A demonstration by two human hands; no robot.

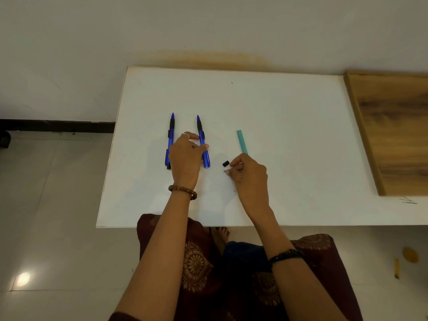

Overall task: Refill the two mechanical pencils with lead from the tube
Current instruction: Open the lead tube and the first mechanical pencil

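On the white worktop, the left hand pinches the right blue pencil in its grip, while the right hand pinches a small grey piece beside a black cap.

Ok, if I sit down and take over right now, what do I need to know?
Left hand: holding the right pencil on the table.
Right hand: pinching a small pale piece, beside the loose black cap.
Left pencil lies untouched, cap on. Green lead tube lies to the right.
Done: right pencil's cap is off.
Left: put lead in both pencils, then close them.
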